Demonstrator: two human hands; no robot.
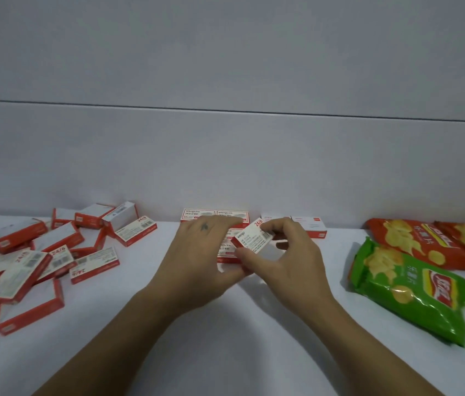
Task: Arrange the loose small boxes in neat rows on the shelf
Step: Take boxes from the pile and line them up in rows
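A small red-and-white staple box (254, 235) is pinched in my right hand (285, 258), tilted, thumb below and fingers on its far edge. My left hand (199, 252) lies with straight fingers over the arranged boxes (214, 216) at the back wall, its thumb near the held box. Two more placed boxes (308, 224) sit to the right of them. A jumbled pile of several loose boxes (39, 252) covers the shelf's left side.
A green crisp bag (408, 290) lies at the right, with red crisp bags (425, 241) behind it. The white shelf surface (225, 338) runs to a grey back wall (225, 167).
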